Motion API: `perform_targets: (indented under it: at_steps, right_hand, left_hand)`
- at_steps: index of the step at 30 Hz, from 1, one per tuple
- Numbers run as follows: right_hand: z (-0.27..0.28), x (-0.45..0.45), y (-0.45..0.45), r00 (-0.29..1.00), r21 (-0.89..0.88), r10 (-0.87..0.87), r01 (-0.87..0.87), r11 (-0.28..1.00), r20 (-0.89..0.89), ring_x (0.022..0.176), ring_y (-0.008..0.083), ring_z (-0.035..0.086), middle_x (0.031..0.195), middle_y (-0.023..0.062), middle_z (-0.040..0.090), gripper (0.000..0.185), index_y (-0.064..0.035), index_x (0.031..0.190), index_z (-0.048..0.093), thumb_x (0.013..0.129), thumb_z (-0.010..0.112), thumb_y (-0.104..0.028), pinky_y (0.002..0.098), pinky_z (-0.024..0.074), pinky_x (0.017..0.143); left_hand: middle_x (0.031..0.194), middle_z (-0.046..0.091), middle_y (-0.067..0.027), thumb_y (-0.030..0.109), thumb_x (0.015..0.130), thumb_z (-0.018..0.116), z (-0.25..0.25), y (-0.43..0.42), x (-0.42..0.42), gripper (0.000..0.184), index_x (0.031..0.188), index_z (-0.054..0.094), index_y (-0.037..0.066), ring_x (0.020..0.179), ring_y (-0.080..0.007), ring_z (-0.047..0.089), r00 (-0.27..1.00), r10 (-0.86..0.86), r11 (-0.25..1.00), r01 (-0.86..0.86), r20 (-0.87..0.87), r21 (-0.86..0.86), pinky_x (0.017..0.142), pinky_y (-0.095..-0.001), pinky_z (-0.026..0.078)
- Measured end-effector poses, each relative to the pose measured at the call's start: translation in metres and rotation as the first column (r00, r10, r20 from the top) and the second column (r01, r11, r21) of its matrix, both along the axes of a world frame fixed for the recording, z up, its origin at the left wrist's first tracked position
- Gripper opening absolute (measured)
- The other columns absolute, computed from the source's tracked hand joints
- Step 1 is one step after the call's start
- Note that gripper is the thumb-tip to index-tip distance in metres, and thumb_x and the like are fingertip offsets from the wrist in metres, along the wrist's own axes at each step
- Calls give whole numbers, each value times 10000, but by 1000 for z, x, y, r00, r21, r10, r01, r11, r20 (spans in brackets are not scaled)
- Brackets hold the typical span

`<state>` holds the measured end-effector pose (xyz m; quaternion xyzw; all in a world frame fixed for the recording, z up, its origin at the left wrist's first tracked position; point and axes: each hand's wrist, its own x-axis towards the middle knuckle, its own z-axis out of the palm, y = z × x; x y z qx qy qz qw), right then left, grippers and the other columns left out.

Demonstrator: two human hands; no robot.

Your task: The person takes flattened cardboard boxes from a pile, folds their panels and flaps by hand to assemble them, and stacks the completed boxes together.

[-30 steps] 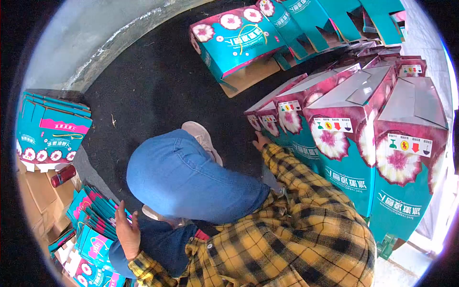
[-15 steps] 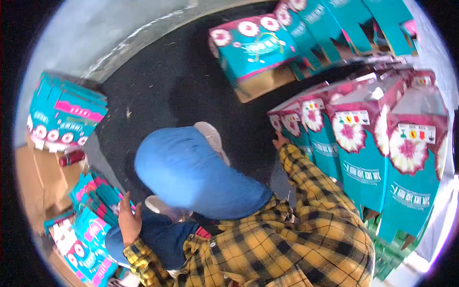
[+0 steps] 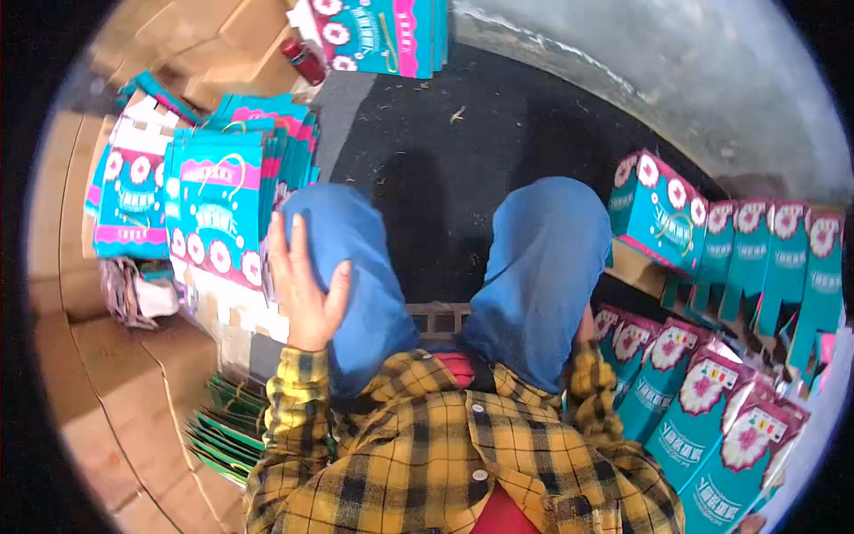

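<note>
My left hand is open, its fingers spread, between my left knee and a stack of flat teal printed bags with pink trim, flower pictures and a gold cord handle. The fingers lie close to the stack's edge; I cannot tell whether they touch it. My right hand hangs beside my right knee, mostly hidden behind it, so its fingers do not show. Nearest to it is a row of teal and maroon boxes printed with flowers.
Another teal box stands at the far right, beside several upright teal pieces. Brown cartons line the left side. At the top are more flat teal bags and a small dark red bottle-like object. Dark matting covers the floor.
My view has swung to the right side's opposite, bringing the left stacks further in. My right hand has drawn back from the box row to my knee. The left hand stays open.
</note>
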<state>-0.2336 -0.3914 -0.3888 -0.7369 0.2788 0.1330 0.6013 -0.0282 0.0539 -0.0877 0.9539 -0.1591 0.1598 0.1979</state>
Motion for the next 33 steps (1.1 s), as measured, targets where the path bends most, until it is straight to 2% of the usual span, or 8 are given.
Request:
perform_targets:
  at_steps: [3,6,9,16,19,21,27,33]
  right_hand:
    - [100,3,80,950,-363,-7,126,923,311,1235,243,479,1366,117,484,520,-28,1408,374,968,490,-279,371,372,1038]
    - [181,23,128,917,310,-386,339,888,102,1306,276,379,1478,137,324,674,-36,1482,240,987,355,-479,386,297,1078]
    - [198,9,152,841,-433,97,172,885,532,1361,350,299,1483,241,277,781,39,1467,202,940,432,-490,429,215,1113]
    - [263,84,159,738,-797,456,181,576,497,1371,464,232,1506,282,186,739,23,1452,244,854,582,-250,515,200,1115]
    - [292,126,155,708,-876,554,197,441,438,1358,451,268,1482,265,256,637,-11,1410,357,850,591,-205,515,219,1109]
    - [301,149,155,691,-907,601,209,365,401,1347,438,298,1464,247,311,575,-28,1376,426,849,595,-181,517,231,1104]
    - [307,183,163,650,-972,723,132,195,233,1214,300,499,1272,127,557,377,-57,1217,572,849,599,-135,497,279,1087]
    - [308,189,167,650,-976,728,128,178,218,1186,292,519,1201,115,594,325,-48,1149,609,827,609,-95,482,298,1079]
  left_hand:
    - [1511,164,-301,361,877,600,-21,17,-32,799,1466,218,-23,1395,-449,196,996,-36,996,29,-84,-82,1132,-498,170]
    - [1516,121,-312,394,854,619,-43,37,-77,894,1476,142,-35,1403,-450,174,976,-109,982,76,-187,-175,1137,-491,159]
    - [1486,172,-329,323,775,711,-57,61,-114,989,1476,115,-39,1387,-450,213,939,-137,954,38,-316,-298,1128,-485,208]
    - [1362,413,-247,328,804,683,-91,83,-119,864,1437,243,-63,1283,-359,411,885,-184,802,-117,-428,-586,1077,-405,314]
    - [1304,497,-191,312,890,609,-131,94,-94,602,1347,427,-36,1210,-303,493,809,-136,584,-401,-572,-705,1006,-376,393]
    - [1165,582,-103,417,955,510,-139,107,-59,470,1221,545,31,1073,-225,566,715,-18,173,-686,-698,-707,919,-372,461]
    - [1068,555,-99,331,920,598,-231,214,36,480,1276,415,67,955,-215,584,733,-31,-786,-438,-680,-436,873,-416,479]
    - [1079,566,-149,395,898,632,-280,259,74,504,1161,452,5,1016,-267,589,753,76,-892,-242,-653,-382,940,-472,472]
